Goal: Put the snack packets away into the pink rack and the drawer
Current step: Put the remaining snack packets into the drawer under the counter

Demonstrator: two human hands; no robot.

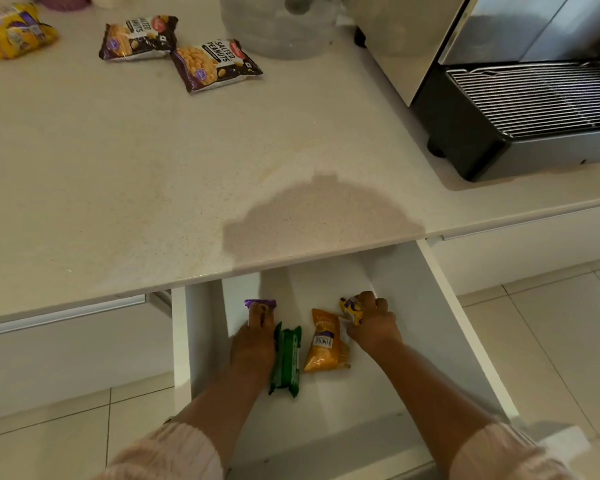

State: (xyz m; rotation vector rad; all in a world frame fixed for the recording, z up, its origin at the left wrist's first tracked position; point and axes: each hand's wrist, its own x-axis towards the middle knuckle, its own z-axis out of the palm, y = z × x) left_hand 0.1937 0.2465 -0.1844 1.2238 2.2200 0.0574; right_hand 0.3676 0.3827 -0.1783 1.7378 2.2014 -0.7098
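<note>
Left hand (253,344): fingers lie flat on a small purple foil packet (260,303), near the back of the open white drawer (440,306).
Right hand (373,323): fingers curled around a yellow-and-purple packet (351,309), probably gripping it, by the drawer's right wall.
Between hands: green wrapped packet (285,362) and orange packet (326,342) on the drawer floor.
</note>
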